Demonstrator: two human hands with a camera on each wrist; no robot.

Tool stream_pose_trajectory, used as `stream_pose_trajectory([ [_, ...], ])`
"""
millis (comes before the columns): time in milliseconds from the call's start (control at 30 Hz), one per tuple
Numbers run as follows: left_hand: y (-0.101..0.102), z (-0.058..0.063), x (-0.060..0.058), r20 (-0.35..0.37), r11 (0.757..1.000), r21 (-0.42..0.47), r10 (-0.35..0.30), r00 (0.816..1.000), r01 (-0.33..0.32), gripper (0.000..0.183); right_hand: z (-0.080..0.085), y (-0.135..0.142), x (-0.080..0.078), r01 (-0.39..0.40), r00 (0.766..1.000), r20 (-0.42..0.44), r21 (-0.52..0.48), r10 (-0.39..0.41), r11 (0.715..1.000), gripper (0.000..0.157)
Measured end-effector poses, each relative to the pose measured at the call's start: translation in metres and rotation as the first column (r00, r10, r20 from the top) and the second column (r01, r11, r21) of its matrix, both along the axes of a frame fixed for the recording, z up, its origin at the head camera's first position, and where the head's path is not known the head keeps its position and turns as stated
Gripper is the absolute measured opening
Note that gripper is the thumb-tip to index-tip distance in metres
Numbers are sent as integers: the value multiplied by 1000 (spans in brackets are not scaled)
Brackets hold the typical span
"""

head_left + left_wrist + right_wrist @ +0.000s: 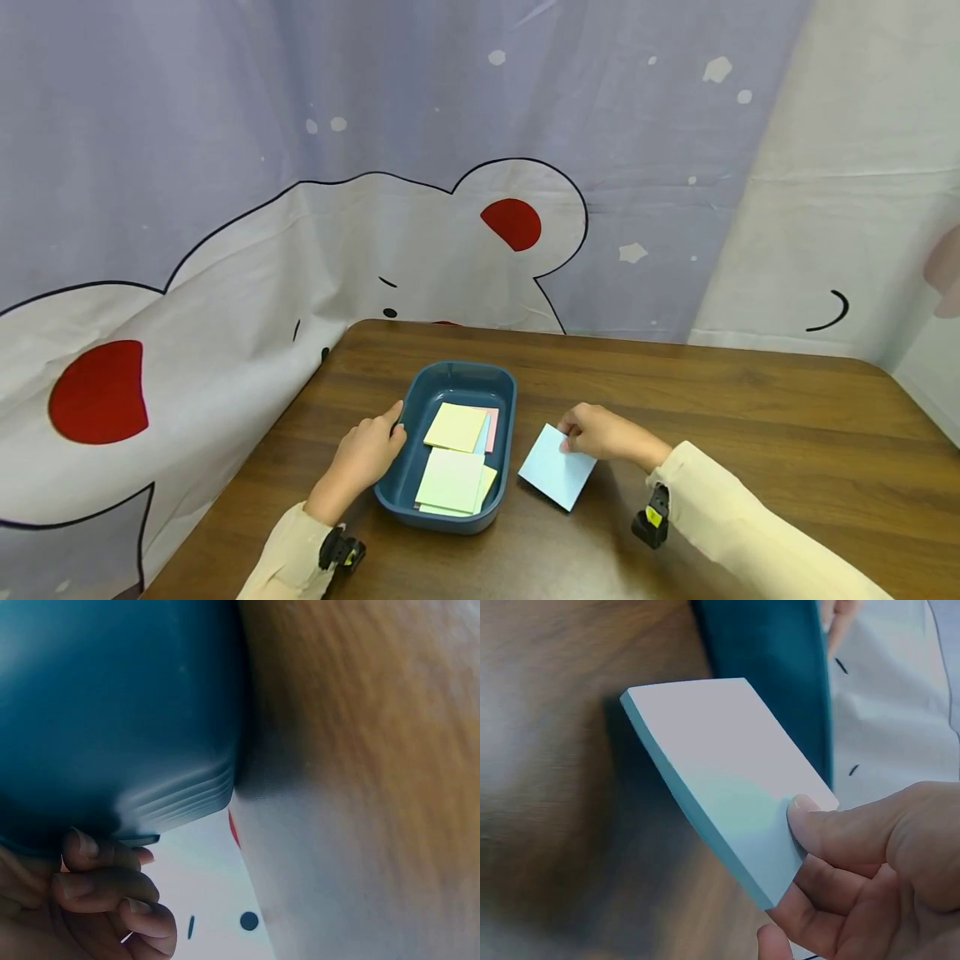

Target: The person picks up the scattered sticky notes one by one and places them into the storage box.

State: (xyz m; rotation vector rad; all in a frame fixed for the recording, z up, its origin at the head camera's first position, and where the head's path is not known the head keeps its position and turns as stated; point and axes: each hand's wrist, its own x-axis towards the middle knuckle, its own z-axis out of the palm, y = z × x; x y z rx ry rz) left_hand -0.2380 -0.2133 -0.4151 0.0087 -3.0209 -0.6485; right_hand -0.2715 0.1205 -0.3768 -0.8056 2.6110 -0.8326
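Observation:
My right hand (603,433) pinches a light blue sticky note pad (557,468) by one corner, thumb on top and fingers beneath. In the right wrist view the pad (712,757) looks tilted and raised over the table, its thick side edge showing. My left hand (367,454) holds the left rim of a teal plastic bin (397,483), its fingers (105,889) curled by the rim in the left wrist view. Inside the bin lie yellow pads (456,427), a pale green pad (448,479), and partly covered blue and pink pads (492,429).
Both hands and the bin are over a brown wood-grain table (675,392). A patterned curtain (420,242) hangs along the table's far and left edges. Bare tabletop stretches to the right of the bin.

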Motion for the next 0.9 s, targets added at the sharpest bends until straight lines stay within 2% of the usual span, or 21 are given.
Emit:
stream_pose_trajectory([
  [100,0,0,0,-4,1000,0,1,1000,-1,52,7,-2,-6,11,1000,18,3,-11,1000,7],
  [333,-1,-1,0,-15,1000,-4,2,1000,-2,52,24,-6,-20,3,1000,-10,-16,-4,1000,11],
  [600,0,0,0,-16,1000,-5,0,1000,0,52,41,-6,-29,-4,999,-32,47,6,999,12],
  [900,0,0,0,-10,1000,-6,2,1000,-2,52,56,-7,-41,45,999,1,40,-45,998,18],
])
